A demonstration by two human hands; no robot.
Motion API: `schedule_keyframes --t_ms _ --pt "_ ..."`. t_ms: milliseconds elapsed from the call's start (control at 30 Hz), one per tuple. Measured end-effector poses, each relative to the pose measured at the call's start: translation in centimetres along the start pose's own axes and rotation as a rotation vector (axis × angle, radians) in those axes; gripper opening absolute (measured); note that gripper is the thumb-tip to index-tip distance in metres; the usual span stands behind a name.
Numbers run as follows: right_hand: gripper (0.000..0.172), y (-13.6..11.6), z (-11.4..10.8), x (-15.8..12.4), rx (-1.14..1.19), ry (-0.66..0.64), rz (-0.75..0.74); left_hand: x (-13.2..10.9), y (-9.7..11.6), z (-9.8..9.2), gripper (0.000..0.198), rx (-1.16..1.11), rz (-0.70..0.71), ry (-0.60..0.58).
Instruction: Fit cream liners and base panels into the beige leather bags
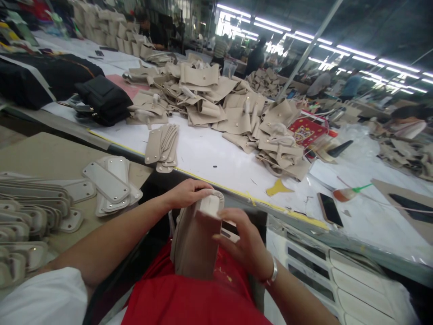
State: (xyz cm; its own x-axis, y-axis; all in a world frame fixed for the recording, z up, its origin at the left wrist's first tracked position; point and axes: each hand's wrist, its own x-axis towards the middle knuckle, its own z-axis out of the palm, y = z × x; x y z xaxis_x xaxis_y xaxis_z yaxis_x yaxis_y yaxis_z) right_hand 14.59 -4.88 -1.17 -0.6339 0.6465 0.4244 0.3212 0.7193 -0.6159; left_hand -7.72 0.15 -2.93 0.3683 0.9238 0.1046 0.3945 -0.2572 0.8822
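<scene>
Your left hand (187, 193) closes over the top of a beige leather piece (198, 239) standing upright in your lap, just below the table (216, 155) edge. Your right hand (245, 246) grips its right side, fingers curled round it. It looks like a folded bag panel, though blur hides the detail. Flat tabs (163, 146) lie on the table beyond.

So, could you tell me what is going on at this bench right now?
A person holds a beige bag piece upright in their lap. The left hand grasps its top edge and the right hand presses its side. Flat tabs lie to the left, and beige cut pieces are heaped on the white table.
</scene>
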Motion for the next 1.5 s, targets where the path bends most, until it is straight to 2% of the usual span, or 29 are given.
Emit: schedule_keyframes --t_ms 67,100,200,267,367,400,467,533,567,633,667,733,800,867,967,1033,1133,1267,1367,1500 --pt "0.051 1.1 -0.5 1.5 0.079 -0.036 0.202 0.0 -0.1 0.3 0.034 -0.05 0.019 -0.021" --pt "0.05 1.4 -0.8 2.1 0.121 -0.101 0.276 -0.1 -0.1 0.5 0.036 -0.058 0.026 -0.03" --pt "0.026 1.6 -1.6 3.1 0.222 -0.286 0.352 -0.7 0.5 1.3 0.056 -0.012 -0.011 -0.008" --pt "0.017 1.0 -2.4 2.9 0.302 -0.286 0.331 -2.1 1.1 2.3 0.065 0.015 -0.056 0.106" --pt "0.012 -0.5 -3.9 1.2 0.412 -0.113 0.318 -6.0 2.2 4.5 0.064 -0.046 -0.041 0.303" --pt "0.01 -1.2 -4.4 0.3 0.425 -0.031 0.326 -7.5 2.4 5.2 0.07 -0.042 0.001 0.304" --pt "0.005 -2.9 -5.1 -1.9 0.391 0.153 0.321 -9.9 2.8 6.4 0.099 0.169 0.079 0.225" --pt "0.01 -4.6 -5.3 -4.3 0.272 0.349 0.269 -10.8 3.1 6.9 0.111 0.401 0.2 0.199" --pt "0.015 -5.2 -5.1 -5.5 0.186 0.452 0.242 -10.5 3.3 7.1 0.11 0.502 0.276 0.197" --pt "0.02 -5.7 -4.6 -7.7 0.042 0.646 0.252 -8.9 3.7 7.3 0.096 0.663 0.419 0.174" --pt "0.018 -5.5 -4.3 -8.7 0.008 0.723 0.312 -7.6 3.9 7.6 0.086 0.724 0.472 0.155" --pt "0.012 -4.4 -3.9 -10.4 0.035 0.858 0.506 -4.7 4.0 8.5 0.069 0.8 0.523 0.13" --pt "0.017 -2.6 -3.8 -12.1 0.161 0.998 0.691 -1.8 3.5 10.1 0.06 0.804 0.545 0.13" --pt "0.026 -0.9 -4.1 -13.7 0.352 1.155 0.77 0.7 3.0 12.4 0.066 0.768 0.591 0.1" --pt "0.026 0.7 -5.0 -16.2 0.596 1.316 0.761 3.3 3.1 16.0 0.086 0.743 0.636 -0.031" --pt "0.024 1.1 -5.4 -17.8 0.657 1.345 0.755 4.3 3.9 18.1 0.087 0.768 0.633 -0.116" --pt "0.026 1.4 -5.9 -19.6 0.677 1.345 0.751 5.1 5.0 20.2 0.078 0.8 0.69 -0.193" --pt "0.03 2.2 -7.1 -20.2 0.682 1.331 0.753 6.3 5.3 21.6 0.066 0.817 0.804 -0.182" --pt "0.029 3.3 -9.0 -18.9 0.674 1.264 0.747 8.1 5.5 21.2 0.068 0.846 0.77 -0.137" --pt "0.023 5.5 -12.1 -15.4 0.484 1.097 0.759 11.4 6.6 18.0 0.069 0.884 0.707 -0.016"
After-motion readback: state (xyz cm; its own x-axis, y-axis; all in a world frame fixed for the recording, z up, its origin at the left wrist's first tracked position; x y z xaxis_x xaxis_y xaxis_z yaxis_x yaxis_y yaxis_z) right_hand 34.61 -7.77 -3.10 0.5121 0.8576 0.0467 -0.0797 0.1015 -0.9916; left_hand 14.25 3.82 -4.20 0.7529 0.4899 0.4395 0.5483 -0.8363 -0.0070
